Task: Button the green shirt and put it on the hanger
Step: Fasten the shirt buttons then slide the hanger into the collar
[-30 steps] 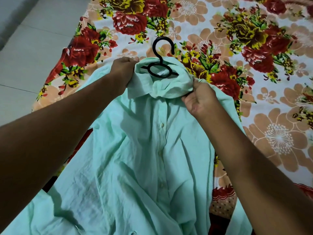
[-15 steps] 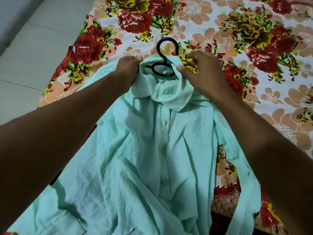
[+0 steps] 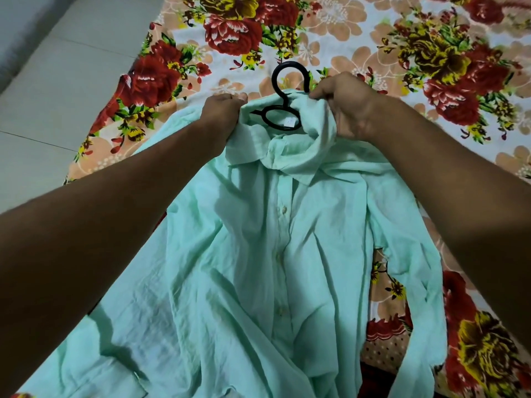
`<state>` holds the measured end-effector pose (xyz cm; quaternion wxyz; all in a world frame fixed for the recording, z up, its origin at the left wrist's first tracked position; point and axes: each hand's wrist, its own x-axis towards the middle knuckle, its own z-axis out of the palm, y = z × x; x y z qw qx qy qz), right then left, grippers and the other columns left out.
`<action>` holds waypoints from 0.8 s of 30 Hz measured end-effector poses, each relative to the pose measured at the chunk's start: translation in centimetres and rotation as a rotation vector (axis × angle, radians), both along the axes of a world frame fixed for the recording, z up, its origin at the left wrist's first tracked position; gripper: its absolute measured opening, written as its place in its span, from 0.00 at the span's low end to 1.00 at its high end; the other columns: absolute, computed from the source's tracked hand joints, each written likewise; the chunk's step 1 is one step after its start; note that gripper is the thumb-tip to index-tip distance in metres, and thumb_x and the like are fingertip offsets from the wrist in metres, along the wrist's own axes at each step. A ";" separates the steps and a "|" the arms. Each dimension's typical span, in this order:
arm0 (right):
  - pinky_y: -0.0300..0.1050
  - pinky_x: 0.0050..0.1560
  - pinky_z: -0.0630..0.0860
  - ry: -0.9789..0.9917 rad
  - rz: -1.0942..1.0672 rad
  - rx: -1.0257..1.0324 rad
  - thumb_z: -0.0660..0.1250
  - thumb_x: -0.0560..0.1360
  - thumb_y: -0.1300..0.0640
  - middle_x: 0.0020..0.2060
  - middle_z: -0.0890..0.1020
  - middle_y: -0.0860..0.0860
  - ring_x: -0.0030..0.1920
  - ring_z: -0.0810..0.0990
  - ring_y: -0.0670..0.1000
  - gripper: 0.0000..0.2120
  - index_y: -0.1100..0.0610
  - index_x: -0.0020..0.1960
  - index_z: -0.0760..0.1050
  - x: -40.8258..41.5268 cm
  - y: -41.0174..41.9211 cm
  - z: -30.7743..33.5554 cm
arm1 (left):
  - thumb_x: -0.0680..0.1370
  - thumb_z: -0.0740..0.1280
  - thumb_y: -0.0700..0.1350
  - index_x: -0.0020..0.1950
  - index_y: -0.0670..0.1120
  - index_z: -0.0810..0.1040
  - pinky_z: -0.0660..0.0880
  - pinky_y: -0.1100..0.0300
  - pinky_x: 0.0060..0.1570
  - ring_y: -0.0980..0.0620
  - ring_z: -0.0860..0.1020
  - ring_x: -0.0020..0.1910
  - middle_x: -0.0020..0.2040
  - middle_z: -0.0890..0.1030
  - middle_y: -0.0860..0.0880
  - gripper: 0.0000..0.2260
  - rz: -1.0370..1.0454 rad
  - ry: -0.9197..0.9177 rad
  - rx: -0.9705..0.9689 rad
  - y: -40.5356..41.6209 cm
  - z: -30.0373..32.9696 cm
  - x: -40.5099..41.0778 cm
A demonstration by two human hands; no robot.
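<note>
Green shirt [image 3: 258, 254] spread across lower and centre frame, placket buttoned, on floral sheet [image 3: 431, 67]. Upper centre: left hand [image 3: 221, 113] grips left of collar; right hand [image 3: 349, 107] grips right of collar. Black hanger [image 3: 283, 110] inside collar, hook poking out above.

Green shirt [image 3: 258, 254]: thin woven cloth, matt, heavily creased, with a soft crumpled surface; small pale buttons on the placket, faint sheen, probably plastic. Hanger [image 3: 283, 109]: black, smooth, slightly glossy, looks like moulded plastic. Floral sheet [image 3: 402, 67]: printed cloth, matt, flat weave. Floor [image 3: 57, 81]: pale tile, smooth, dull finish, thin joint lines.
</note>
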<state>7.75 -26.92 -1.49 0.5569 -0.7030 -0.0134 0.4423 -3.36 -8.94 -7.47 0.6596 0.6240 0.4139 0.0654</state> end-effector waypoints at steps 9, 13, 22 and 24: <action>0.45 0.50 0.85 -0.437 0.274 -0.183 0.73 0.78 0.52 0.50 0.87 0.51 0.49 0.87 0.51 0.05 0.51 0.53 0.84 2.0 0.0 -0.7 | 0.82 0.67 0.50 0.36 0.48 0.74 0.73 0.61 0.38 0.49 0.77 0.35 0.37 0.78 0.49 0.15 -0.013 0.005 0.031 0.2 -0.7 0.5; 0.45 0.53 0.84 -0.342 0.172 -0.059 0.70 0.80 0.62 0.50 0.87 0.57 0.49 0.87 0.50 0.05 0.61 0.53 0.83 2.2 0.7 -1.0 | 0.82 0.67 0.50 0.38 0.48 0.76 0.74 0.63 0.36 0.50 0.78 0.36 0.38 0.80 0.49 0.14 -0.033 0.000 0.025 0.3 -0.9 0.5; 0.53 0.47 0.84 -0.071 0.122 -0.100 0.63 0.83 0.50 0.48 0.86 0.57 0.47 0.85 0.57 0.15 0.60 0.58 0.82 1.8 0.8 -1.1 | 0.81 0.68 0.49 0.43 0.47 0.82 0.83 0.50 0.47 0.45 0.84 0.43 0.45 0.85 0.44 0.09 -0.079 0.025 -0.036 0.9 -0.2 0.6; 0.50 0.45 0.84 -0.084 0.201 -0.151 0.65 0.82 0.51 0.45 0.87 0.55 0.43 0.86 0.55 0.14 0.60 0.58 0.83 1.8 0.4 -0.9 | 0.81 0.68 0.48 0.48 0.45 0.83 0.82 0.45 0.54 0.42 0.85 0.50 0.50 0.86 0.43 0.08 -0.085 0.045 -0.096 1.2 0.0 0.4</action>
